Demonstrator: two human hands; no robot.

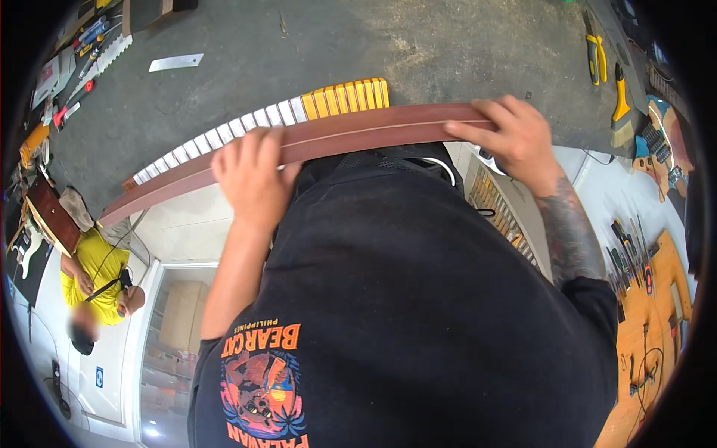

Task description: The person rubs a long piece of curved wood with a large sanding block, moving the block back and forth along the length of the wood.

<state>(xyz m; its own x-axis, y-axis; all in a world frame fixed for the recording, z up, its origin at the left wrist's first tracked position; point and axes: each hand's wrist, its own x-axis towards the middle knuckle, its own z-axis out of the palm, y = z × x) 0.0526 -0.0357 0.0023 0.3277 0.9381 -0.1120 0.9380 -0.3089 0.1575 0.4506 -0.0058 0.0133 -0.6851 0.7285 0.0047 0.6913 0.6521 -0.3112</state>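
Observation:
Along the near edge of the grey workbench lies a long reddish-brown beam (pixel 358 130), with a thin pale line running lengthwise. My left hand (pixel 252 168) rests over its middle-left part, fingers on the upper face. Near the beam's right end, my right hand (pixel 512 134) grips it between fingers and thumb. Just beyond the beam and beside it lies a guitar neck's fretboard (pixel 224 134), its sections between the frets covered in white and yellow tape. The neck's far side and what lies under the beam are hidden.
A flat metal plate (pixel 176 62) lies on the workbench (pixel 241 39). Yellow-handled pliers (pixel 597 56) and a brush (pixel 620 106) lie at right. Hand tools, including a saw (pixel 109 59), crowd the far left. A person in yellow (pixel 103 263) works at lower left.

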